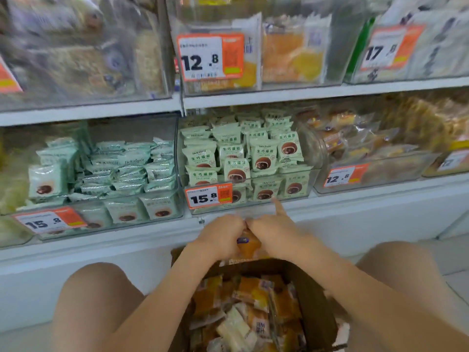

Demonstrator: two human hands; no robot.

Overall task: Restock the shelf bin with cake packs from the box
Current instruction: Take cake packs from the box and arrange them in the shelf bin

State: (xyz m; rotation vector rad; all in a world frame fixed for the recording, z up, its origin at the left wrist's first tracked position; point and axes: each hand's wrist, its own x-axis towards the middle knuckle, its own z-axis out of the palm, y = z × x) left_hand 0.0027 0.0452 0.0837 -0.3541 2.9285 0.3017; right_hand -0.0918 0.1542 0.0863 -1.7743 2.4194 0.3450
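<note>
Orange-yellow cake packs (250, 298) in brown box (314, 295); pale green packs (238, 153); orange-and-white price tags (208, 197)

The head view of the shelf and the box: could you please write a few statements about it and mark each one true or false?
1. Both hands hold one orange cake pack above the cardboard box. True: the left hand and the right hand grip it together.
2. The box is empty. False: it holds many orange and white cake packs.
3. The price tag on the middle bin of green packs reads 15.8. True.
4. The right hand's fingers are all curled. False: one finger points up toward the middle bin.
5. The bin with similar orange packs sits to the left of the green packs. False: it is on their right, tagged 12.8.
</note>
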